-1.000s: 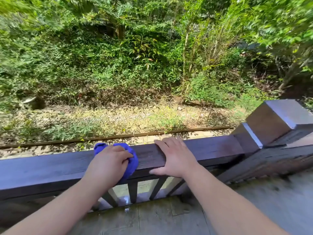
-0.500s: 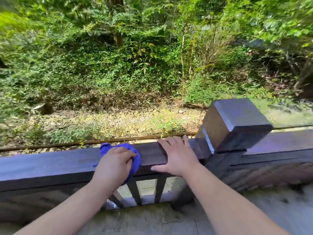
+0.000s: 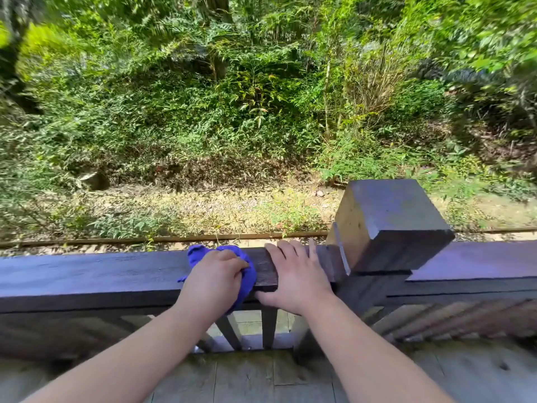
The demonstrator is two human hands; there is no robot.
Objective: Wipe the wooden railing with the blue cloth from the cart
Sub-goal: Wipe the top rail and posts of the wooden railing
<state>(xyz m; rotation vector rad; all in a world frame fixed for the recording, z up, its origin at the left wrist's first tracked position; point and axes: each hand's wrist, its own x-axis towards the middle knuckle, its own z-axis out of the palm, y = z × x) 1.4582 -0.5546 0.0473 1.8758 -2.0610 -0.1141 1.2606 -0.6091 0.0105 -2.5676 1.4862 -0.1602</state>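
Note:
A dark wooden railing (image 3: 87, 274) runs across the view from left to right. My left hand (image 3: 213, 282) presses a bunched blue cloth (image 3: 200, 253) onto the rail's top and front face, fingers curled around it. Just to its right, my right hand (image 3: 296, 274) lies flat on the rail with fingers spread, holding nothing. The right hand's fingertips almost touch the square post (image 3: 389, 225) that rises from the railing.
The rail continues right of the post (image 3: 479, 263). Thin balusters (image 3: 268, 327) stand under the rail. A plank deck floor (image 3: 247, 379) lies below my arms. Beyond the railing are a gravel strip and dense green bushes (image 3: 232, 112).
Both hands and the cloth have slid right along the rail toward the post. The view has turned, so the post now sits nearer the centre.

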